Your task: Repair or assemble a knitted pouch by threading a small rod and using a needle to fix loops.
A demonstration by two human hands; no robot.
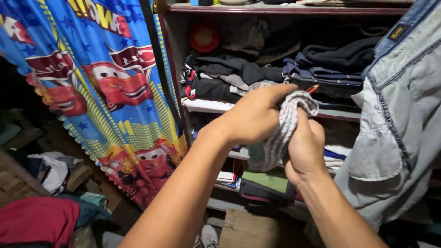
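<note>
Both my hands are raised in front of an open shelf unit, gripping a small striped grey-and-white cloth (280, 138). My left hand (255, 117) covers the cloth from above, its fingers curled over the bunched top. My right hand (305, 149) clasps the cloth from below and the side, thumb pressed against it. The lower end of the cloth hangs down between my two wrists. Something small and red pokes out just beyond the cloth's top.
Wooden shelves (206, 106) hold piles of dark folded clothes (239, 76). A blue cartoon-car curtain (105, 87) hangs at the left. A pale denim garment (399, 124) hangs at the right. Loose clothes, among them a red one (36, 220), lie on the floor at lower left.
</note>
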